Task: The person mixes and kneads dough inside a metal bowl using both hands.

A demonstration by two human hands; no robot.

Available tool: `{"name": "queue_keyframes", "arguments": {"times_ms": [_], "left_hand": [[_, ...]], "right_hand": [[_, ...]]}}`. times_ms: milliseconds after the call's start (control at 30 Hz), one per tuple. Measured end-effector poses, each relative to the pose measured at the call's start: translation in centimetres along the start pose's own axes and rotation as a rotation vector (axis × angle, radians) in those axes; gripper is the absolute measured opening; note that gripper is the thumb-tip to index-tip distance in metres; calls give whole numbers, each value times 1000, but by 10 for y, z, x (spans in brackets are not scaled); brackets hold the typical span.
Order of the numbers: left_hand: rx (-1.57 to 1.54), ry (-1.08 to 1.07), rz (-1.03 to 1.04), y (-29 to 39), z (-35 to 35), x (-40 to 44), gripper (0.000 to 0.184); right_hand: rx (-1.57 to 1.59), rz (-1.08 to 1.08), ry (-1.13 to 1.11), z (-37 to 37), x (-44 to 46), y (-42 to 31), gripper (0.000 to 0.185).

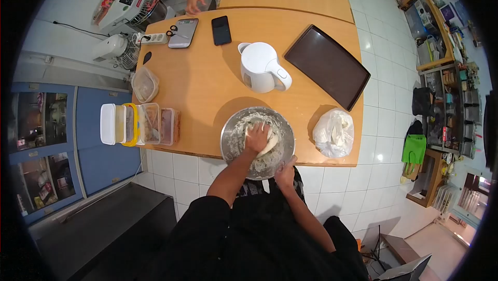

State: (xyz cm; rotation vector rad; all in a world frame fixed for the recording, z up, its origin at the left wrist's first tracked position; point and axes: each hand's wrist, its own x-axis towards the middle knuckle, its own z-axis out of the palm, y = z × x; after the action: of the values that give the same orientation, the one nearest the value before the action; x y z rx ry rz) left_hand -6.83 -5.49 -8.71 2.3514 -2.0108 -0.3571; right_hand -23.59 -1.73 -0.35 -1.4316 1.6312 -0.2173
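Note:
A metal mixing bowl (228, 149) sits at the front edge of the table, its inner wall smeared with flour and sticky bits. Inside it lies a pale lump of dough (272, 143). My left hand (257, 137) presses down on the dough, palm down, with fingers stretched out and slightly apart. At the bowl's near right side, my right hand (285, 173) grips the rim; some of its fingers are hidden.
Around the bowl are a white kettle (259, 60), a dark baking tray (329, 66), a plastic bag (333, 133), stacked containers (150, 123), a phone (221, 30) and a kitchen scale (183, 33) with scissors. Another person's hand (195, 2) is at the far edge.

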Motion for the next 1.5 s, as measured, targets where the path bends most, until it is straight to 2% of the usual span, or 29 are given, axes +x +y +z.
{"name": "queue_keyframes", "arguments": {"times_ms": [233,333,433,533,633,667,767,867,967,1100,1200,1300,1400,1500], "left_hand": [[-116,-173,27,-30,-14,26,44],[-436,-96,-146,-24,-26,19,48],[-306,36,-59,0,-37,-12,51],[-322,-17,2,17,-33,-44,53],[-393,67,44,29,-18,-55,54],[-403,88,77,32,-10,-58,62],[-609,12,83,44,-32,-71,70],[-647,-4,152,38,-47,-77,73],[-754,-39,-188,41,-86,-90,75],[-342,-234,-364,40,-111,-89,78],[-301,-283,-445,39,-96,-83,74],[-406,-232,-488,46,-82,-74,62],[-369,-233,-567,57,-65,-60,55],[-222,-153,-473,56,-43,-48,54]], "right_hand": [[7,-31,46,2,-5,-2,53],[13,-3,55,4,-2,-7,51],[0,7,67,7,0,-2,52],[-10,-38,101,13,4,3,53],[3,-65,124,10,4,2,52],[11,-69,125,9,4,1,51],[-4,-17,77,-2,6,-11,52],[5,-152,120,-5,7,-6,54],[43,-78,82,-3,10,-2,58],[21,-80,61,-4,9,0,58],[-15,-65,63,-7,8,-3,56],[-9,-33,40,-7,7,-8,55],[-2,-47,61,-4,8,-5,54],[6,-75,77,0,11,2,53]]}}
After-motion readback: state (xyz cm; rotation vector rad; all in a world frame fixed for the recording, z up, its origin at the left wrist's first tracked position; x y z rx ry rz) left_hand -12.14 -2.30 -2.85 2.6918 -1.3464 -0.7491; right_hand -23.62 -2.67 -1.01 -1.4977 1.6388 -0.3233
